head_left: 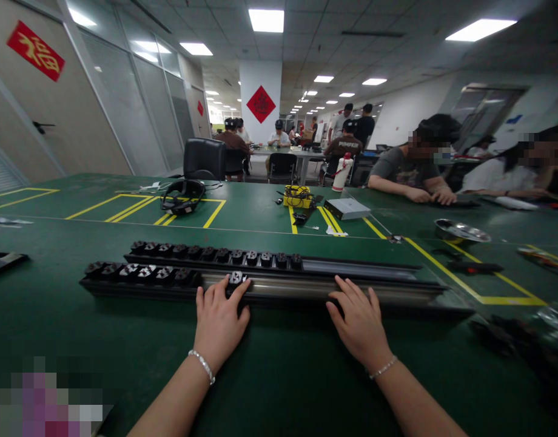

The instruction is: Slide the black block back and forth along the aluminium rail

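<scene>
Two long black rails lie side by side across the green table. The near rail (306, 290) carries several black socket modules at its left end, and the far rail (352, 267) carries a longer row of them. My left hand (219, 321) rests on the near rail, its fingers closed around one socket module (236, 279) at the end of the row. My right hand (361, 321) lies farther right on the same rail, fingers stretched out and pressing on its bare metal channel. A bracelet is on each wrist.
Behind the rails lie a black headset (183, 197), a yellow box with cables (298, 197), a grey flat box (347, 208) and a metal bowl (461, 230). Dark parts lie at the right edge (510, 334). Two people sit at the right side; others sit at far tables.
</scene>
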The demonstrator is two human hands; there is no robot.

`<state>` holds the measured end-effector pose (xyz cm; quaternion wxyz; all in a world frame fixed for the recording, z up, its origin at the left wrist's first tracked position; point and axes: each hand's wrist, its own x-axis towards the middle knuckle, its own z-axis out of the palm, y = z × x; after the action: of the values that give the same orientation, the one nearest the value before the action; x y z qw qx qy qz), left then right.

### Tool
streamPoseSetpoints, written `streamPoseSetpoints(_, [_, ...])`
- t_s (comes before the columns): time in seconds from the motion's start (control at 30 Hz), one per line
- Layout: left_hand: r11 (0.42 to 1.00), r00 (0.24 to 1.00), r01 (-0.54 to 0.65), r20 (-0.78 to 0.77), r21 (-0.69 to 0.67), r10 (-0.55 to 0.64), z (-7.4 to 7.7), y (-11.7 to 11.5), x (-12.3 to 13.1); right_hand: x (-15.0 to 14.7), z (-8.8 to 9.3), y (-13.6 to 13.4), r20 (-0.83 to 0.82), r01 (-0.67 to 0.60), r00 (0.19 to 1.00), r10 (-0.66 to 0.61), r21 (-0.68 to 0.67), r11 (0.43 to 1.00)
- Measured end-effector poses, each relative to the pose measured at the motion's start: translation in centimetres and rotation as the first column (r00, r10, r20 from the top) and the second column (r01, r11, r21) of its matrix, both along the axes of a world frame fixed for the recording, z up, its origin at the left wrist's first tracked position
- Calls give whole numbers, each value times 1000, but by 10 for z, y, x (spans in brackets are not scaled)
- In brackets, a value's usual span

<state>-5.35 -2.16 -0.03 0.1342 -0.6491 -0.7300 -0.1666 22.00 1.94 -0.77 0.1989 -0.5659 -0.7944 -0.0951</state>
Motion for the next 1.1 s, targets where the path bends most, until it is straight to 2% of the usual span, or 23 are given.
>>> streamPoseSetpoints(0.37, [999, 998, -2, 55, -40, 4, 2, -1, 4, -2, 2, -1, 3, 2, 1000, -2, 27, 1000])
streamPoseSetpoints(1.1, [999, 998, 5, 70, -51, -1, 1, 1, 5, -1, 0, 0, -13, 13, 1000, -13, -19, 1000])
